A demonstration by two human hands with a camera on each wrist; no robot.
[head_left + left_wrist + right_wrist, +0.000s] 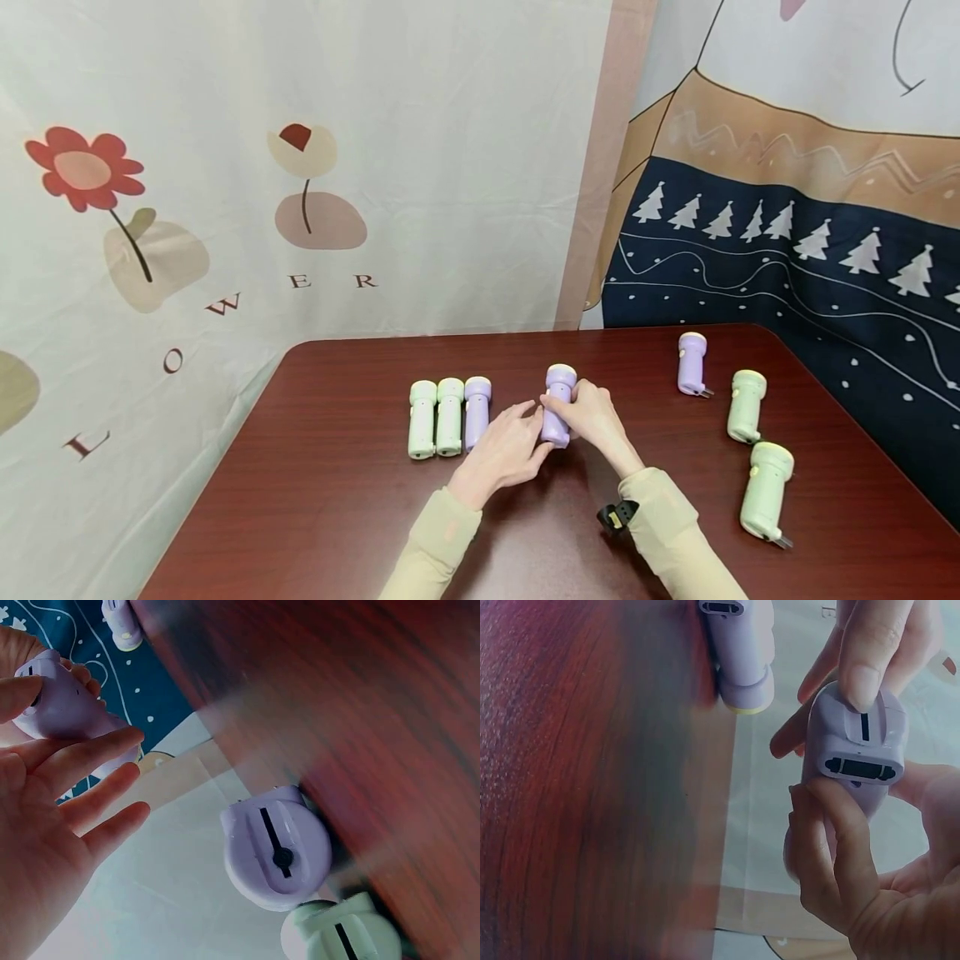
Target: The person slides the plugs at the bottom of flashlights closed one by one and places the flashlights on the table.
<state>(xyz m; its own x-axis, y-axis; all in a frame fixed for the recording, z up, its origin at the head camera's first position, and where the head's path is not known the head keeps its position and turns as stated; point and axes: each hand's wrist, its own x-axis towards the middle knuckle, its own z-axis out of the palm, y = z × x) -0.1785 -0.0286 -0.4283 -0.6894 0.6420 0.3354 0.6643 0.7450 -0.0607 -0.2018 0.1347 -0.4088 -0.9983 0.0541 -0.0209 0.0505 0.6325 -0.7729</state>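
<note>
My right hand (pixel 597 415) grips a purple flashlight (pixel 558 392) above the middle of the table, head end pointing away from me. In the right wrist view its curled fingers wrap the body, and the flashlight's slotted end (pixel 861 742) faces the camera. My left hand (pixel 510 448) reaches in from the left with fairly straight fingers. Its thumb (pixel 862 684) touches the slotted end, while other fingers lie along the side. Just left of that hand stands a row: a purple flashlight (pixel 477 412) beside two green flashlights, one nearer (pixel 449 417) and one outermost (pixel 422 421).
On the right side of the dark wooden table (pixel 315 517) lie a purple flashlight (pixel 692 362) with metal prongs out, a green flashlight (pixel 747 406), and another green flashlight (pixel 767 492) with prongs out. Printed cloths (pixel 450 167) hang behind the table.
</note>
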